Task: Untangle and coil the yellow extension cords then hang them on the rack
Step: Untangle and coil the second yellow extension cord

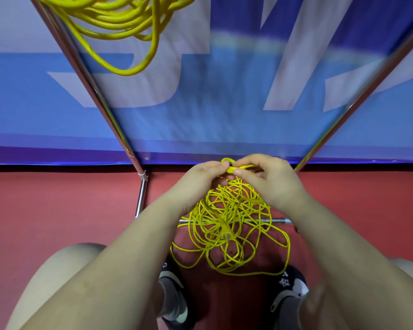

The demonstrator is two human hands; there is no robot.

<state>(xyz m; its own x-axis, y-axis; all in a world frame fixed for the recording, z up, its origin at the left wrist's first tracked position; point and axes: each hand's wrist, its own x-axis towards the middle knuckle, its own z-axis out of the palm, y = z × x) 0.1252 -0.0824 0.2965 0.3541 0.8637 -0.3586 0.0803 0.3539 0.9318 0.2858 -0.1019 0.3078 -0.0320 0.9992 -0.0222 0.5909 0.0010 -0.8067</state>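
- Floor (57, 206): red, smooth, filling the lower half of the view; the tangle lies on it.
- Banner (224, 103): blue with large white letters, standing along the wall at 12 o'clock, its lower edge meeting the floor.
- Rack (91, 84): chrome tubes slanting up at 11 and 1 o'clock, with a low crossbar (274, 220) under the tangle.
- Coiled cord (119, 22): yellow loops hanging at 11 o'clock from the rack's top.
- Tangled cord (229, 225): yellow, heaped at centre between the shoes (174, 296), plug visible in the middle.
- Left hand (200, 177): pinches a knotted loop (231, 164) lifted from the tangle.
- Right hand (270, 179): pinches the same loop, fingertips touching the left's.
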